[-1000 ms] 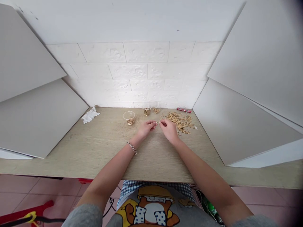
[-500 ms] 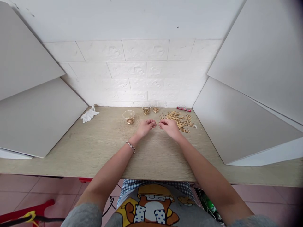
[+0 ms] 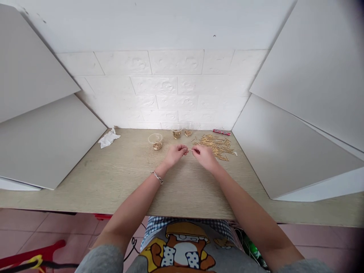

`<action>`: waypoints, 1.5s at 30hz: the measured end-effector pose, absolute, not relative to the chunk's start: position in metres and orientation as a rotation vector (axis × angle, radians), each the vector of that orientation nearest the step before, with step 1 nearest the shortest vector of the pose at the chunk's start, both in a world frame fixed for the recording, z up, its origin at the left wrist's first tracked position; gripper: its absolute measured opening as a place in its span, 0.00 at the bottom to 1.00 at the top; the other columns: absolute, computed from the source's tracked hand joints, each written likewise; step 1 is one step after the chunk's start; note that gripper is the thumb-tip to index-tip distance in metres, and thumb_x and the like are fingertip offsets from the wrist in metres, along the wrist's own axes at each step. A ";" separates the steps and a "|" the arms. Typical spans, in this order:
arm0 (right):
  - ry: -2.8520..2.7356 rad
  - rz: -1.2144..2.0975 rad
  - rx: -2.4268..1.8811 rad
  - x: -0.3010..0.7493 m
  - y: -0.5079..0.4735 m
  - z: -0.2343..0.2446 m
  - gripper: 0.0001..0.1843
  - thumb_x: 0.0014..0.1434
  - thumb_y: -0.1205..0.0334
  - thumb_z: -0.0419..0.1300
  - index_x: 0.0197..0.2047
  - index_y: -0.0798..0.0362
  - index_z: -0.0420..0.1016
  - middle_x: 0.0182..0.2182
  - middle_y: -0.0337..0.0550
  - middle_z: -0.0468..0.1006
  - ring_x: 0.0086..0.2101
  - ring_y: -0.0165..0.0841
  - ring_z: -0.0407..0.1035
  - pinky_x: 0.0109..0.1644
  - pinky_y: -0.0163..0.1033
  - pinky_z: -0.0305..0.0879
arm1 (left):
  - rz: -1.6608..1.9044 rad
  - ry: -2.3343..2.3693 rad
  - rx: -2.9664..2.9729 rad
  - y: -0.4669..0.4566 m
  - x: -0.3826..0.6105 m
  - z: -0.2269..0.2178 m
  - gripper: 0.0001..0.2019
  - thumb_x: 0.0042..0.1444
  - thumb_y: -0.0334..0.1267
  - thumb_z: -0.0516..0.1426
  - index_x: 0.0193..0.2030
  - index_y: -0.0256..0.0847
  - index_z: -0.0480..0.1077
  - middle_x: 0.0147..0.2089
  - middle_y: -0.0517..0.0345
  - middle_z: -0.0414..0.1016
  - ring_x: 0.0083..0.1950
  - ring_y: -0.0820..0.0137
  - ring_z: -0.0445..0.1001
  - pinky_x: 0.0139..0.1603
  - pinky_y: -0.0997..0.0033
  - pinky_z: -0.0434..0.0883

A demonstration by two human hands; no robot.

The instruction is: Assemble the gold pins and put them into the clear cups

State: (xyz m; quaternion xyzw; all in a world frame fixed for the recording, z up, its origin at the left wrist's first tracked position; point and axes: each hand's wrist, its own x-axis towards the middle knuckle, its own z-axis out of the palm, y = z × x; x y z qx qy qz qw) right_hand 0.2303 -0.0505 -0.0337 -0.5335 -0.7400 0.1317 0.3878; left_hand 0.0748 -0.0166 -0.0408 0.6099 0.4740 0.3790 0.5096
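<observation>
My left hand [image 3: 176, 154] and my right hand [image 3: 203, 155] meet almost fingertip to fingertip above the middle of the table. Both are closed in a pinch on one thin gold-coloured stick [image 3: 190, 149], which spans the small gap between them. Most of the stick is hidden by my fingers. A pile of similar gold sticks [image 3: 217, 144] lies just beyond and to the right of my right hand. Beyond my left hand stands a clear cup [image 3: 155, 138] with small gold pieces [image 3: 157, 145] at its bottom.
Two more clear cups [image 3: 176, 132] [image 3: 188, 129] with small gold-coloured pieces stand near the brick-patterned wall [image 3: 165, 83]. A red tube [image 3: 221, 132] lies behind the pile. A crumpled white tissue [image 3: 109, 138] is at the back left. Grey panels [image 3: 57, 140] [image 3: 298, 148] flank the table [image 3: 187, 193].
Both hands stay close together on the thin stick, with my right fingers shifted slightly. The whole view has moved a little, and the pile and cups lie as before.
</observation>
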 end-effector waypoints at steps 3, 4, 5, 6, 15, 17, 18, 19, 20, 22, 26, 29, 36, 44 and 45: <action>-1.839 0.493 -1.371 0.233 -0.050 -0.031 0.08 0.52 0.66 0.55 0.28 0.53 0.75 0.24 0.40 0.76 0.27 0.30 0.68 0.33 0.35 0.61 | 0.884 1.124 1.450 -0.018 0.073 -0.038 0.04 0.49 0.34 0.56 0.27 0.36 0.69 0.27 0.60 0.73 0.27 0.76 0.68 0.34 0.73 0.65; -1.793 0.576 -1.370 0.233 -0.049 -0.031 0.08 0.52 0.65 0.55 0.27 0.53 0.75 0.23 0.40 0.76 0.26 0.30 0.68 0.33 0.35 0.62 | 0.884 1.112 1.421 -0.018 0.073 -0.037 0.04 0.49 0.34 0.56 0.27 0.36 0.69 0.26 0.60 0.73 0.27 0.76 0.68 0.34 0.74 0.65; -1.735 0.667 -1.362 0.232 -0.049 -0.032 0.08 0.52 0.64 0.55 0.27 0.53 0.75 0.23 0.39 0.76 0.26 0.31 0.69 0.33 0.35 0.62 | 0.886 1.094 1.389 -0.019 0.073 -0.036 0.04 0.49 0.34 0.56 0.27 0.36 0.69 0.26 0.60 0.73 0.27 0.77 0.67 0.33 0.74 0.64; -1.669 0.759 -1.347 0.232 -0.048 -0.033 0.08 0.52 0.63 0.55 0.27 0.53 0.75 0.23 0.39 0.76 0.26 0.31 0.69 0.32 0.35 0.63 | 0.890 1.074 1.355 -0.019 0.073 -0.036 0.04 0.49 0.35 0.56 0.27 0.36 0.69 0.26 0.60 0.72 0.26 0.77 0.66 0.32 0.75 0.63; -1.468 0.757 -1.344 0.224 -0.049 -0.037 0.06 0.49 0.62 0.57 0.27 0.55 0.73 0.23 0.40 0.76 0.27 0.32 0.70 0.34 0.38 0.65 | 0.949 0.987 1.196 -0.024 0.077 -0.036 0.07 0.46 0.37 0.59 0.27 0.35 0.69 0.26 0.60 0.71 0.26 0.79 0.64 0.29 0.77 0.60; -1.556 0.603 -1.367 0.224 -0.051 -0.035 0.05 0.49 0.64 0.57 0.27 0.54 0.73 0.23 0.41 0.76 0.27 0.32 0.69 0.34 0.38 0.64 | 0.959 1.009 1.211 -0.025 0.078 -0.035 0.06 0.46 0.37 0.59 0.27 0.35 0.69 0.26 0.61 0.71 0.26 0.79 0.64 0.29 0.76 0.61; -1.610 0.530 -1.367 0.225 -0.051 -0.034 0.05 0.50 0.65 0.57 0.26 0.54 0.73 0.24 0.41 0.76 0.27 0.32 0.69 0.35 0.37 0.64 | 0.960 1.020 1.222 -0.025 0.079 -0.035 0.06 0.46 0.37 0.59 0.27 0.35 0.69 0.26 0.61 0.71 0.26 0.79 0.64 0.30 0.76 0.61; -1.664 0.460 -1.361 0.225 -0.052 -0.034 0.05 0.50 0.65 0.56 0.26 0.54 0.73 0.25 0.42 0.76 0.27 0.32 0.68 0.35 0.37 0.63 | 0.959 1.031 1.234 -0.024 0.079 -0.035 0.06 0.46 0.36 0.59 0.26 0.35 0.69 0.25 0.61 0.71 0.26 0.79 0.64 0.30 0.76 0.61; -1.716 0.396 -1.351 0.226 -0.052 -0.034 0.05 0.50 0.66 0.56 0.26 0.53 0.73 0.25 0.42 0.76 0.27 0.32 0.68 0.35 0.37 0.63 | 0.957 1.039 1.247 -0.024 0.079 -0.035 0.06 0.46 0.36 0.59 0.26 0.36 0.69 0.25 0.61 0.71 0.25 0.79 0.64 0.30 0.76 0.62; -1.804 0.298 -1.331 0.228 -0.053 -0.033 0.06 0.51 0.66 0.55 0.27 0.53 0.73 0.25 0.43 0.76 0.28 0.32 0.68 0.35 0.37 0.62 | 0.948 1.043 1.274 -0.023 0.078 -0.036 0.05 0.47 0.36 0.58 0.26 0.36 0.68 0.25 0.61 0.71 0.25 0.79 0.64 0.30 0.76 0.62; -1.834 0.371 -1.347 0.231 -0.053 -0.031 0.06 0.51 0.66 0.56 0.27 0.53 0.73 0.25 0.41 0.76 0.27 0.31 0.67 0.34 0.37 0.61 | 0.906 0.996 1.300 -0.021 0.075 -0.036 0.06 0.47 0.36 0.59 0.26 0.35 0.69 0.25 0.61 0.71 0.25 0.79 0.64 0.30 0.76 0.62; -1.702 0.622 -1.363 0.231 -0.052 -0.031 0.05 0.50 0.64 0.57 0.28 0.53 0.73 0.24 0.40 0.76 0.27 0.31 0.69 0.33 0.36 0.63 | 0.888 0.953 1.272 -0.021 0.074 -0.036 0.07 0.46 0.38 0.60 0.26 0.35 0.69 0.25 0.61 0.72 0.25 0.79 0.64 0.30 0.76 0.62; -1.483 0.764 -1.314 0.223 -0.052 -0.036 0.06 0.49 0.62 0.57 0.26 0.54 0.72 0.22 0.39 0.76 0.26 0.31 0.71 0.33 0.37 0.65 | 0.915 0.942 1.148 -0.021 0.074 -0.037 0.10 0.43 0.39 0.62 0.26 0.35 0.69 0.25 0.61 0.71 0.25 0.80 0.64 0.29 0.78 0.61; -1.648 0.425 -1.329 0.220 -0.055 -0.035 0.06 0.50 0.63 0.56 0.25 0.53 0.72 0.24 0.41 0.76 0.25 0.30 0.68 0.33 0.36 0.63 | 0.893 0.908 1.076 -0.021 0.074 -0.040 0.13 0.40 0.41 0.64 0.27 0.34 0.69 0.26 0.60 0.70 0.25 0.81 0.63 0.27 0.79 0.60; -1.668 0.414 -1.340 0.220 -0.056 -0.034 0.06 0.50 0.64 0.56 0.25 0.53 0.72 0.24 0.41 0.76 0.25 0.30 0.68 0.33 0.36 0.63 | 0.886 0.906 1.082 -0.021 0.073 -0.039 0.13 0.40 0.41 0.64 0.27 0.34 0.69 0.26 0.60 0.70 0.25 0.81 0.63 0.27 0.79 0.59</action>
